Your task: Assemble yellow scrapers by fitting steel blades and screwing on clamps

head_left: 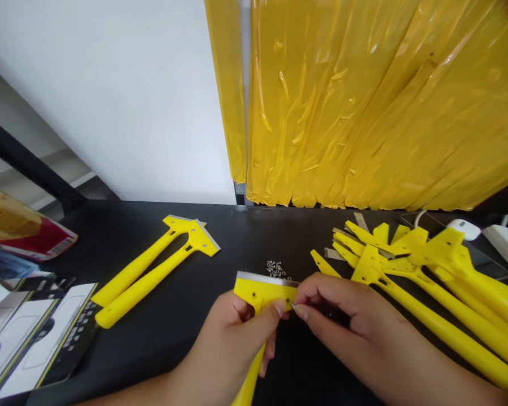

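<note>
"What's the left hand (232,349) doing?"

"Closed around a yellow plastic scraper (260,293), thumb across the head just below its steel blade (265,278), handle running down past the palm."

"And the right hand (342,321)?"

"Curled narrowly around a small dark tool (332,314), its metal tip right at the edge of the scraper's head."

"Where's the scraper?"

"Held between the hands above the black worktop (161,349). Just beyond it lies a little pile of tiny metal fasteners (276,269). A heap of yellow scrapers (449,293) sits to the right, and two more scrapers (152,270) lie to the left."
</note>
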### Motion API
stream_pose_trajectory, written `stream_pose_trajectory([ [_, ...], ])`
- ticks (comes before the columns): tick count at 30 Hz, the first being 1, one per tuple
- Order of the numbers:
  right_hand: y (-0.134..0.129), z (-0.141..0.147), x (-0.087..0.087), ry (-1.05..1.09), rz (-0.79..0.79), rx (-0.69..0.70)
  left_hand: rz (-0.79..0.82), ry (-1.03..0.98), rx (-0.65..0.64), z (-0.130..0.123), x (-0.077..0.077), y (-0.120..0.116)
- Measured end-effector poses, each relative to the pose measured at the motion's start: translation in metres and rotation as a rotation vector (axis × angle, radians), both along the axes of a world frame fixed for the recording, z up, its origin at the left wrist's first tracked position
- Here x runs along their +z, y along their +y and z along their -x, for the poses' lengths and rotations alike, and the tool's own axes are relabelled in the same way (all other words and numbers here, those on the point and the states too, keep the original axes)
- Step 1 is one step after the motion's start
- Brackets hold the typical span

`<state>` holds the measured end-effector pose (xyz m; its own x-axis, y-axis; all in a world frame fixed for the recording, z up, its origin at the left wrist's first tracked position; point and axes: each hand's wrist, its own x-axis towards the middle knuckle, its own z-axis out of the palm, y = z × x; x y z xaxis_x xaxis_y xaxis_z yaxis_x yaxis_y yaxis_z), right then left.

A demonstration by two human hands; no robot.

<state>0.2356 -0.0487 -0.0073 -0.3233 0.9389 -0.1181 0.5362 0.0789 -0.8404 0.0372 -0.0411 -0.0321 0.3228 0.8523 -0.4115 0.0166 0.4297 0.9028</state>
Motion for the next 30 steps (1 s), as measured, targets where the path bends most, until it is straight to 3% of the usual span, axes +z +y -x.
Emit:
stream_pose_trajectory([
  [8, -0.001, 0.001, -0.002, 0.016, 0.138, -0.055, -0.023, 0.096, -0.059, 0.001, -0.013, -0.007],
  [17, 0.003, -0.002, -0.003, 0.113, 0.219, -0.048, 0.029, 0.09, -0.077, 0.0, -0.011, -0.004],
  [25, 0.001, 0.0, -0.003, 0.069, 0.187, -0.035, 0.035, 0.091, -0.084, 0.001, -0.011, -0.004],
  [30, -0.002, 0.0, -0.004, -0.095, 0.027, -0.049, 0.022, 0.043, -0.079, 0.001, -0.011, -0.004],
])
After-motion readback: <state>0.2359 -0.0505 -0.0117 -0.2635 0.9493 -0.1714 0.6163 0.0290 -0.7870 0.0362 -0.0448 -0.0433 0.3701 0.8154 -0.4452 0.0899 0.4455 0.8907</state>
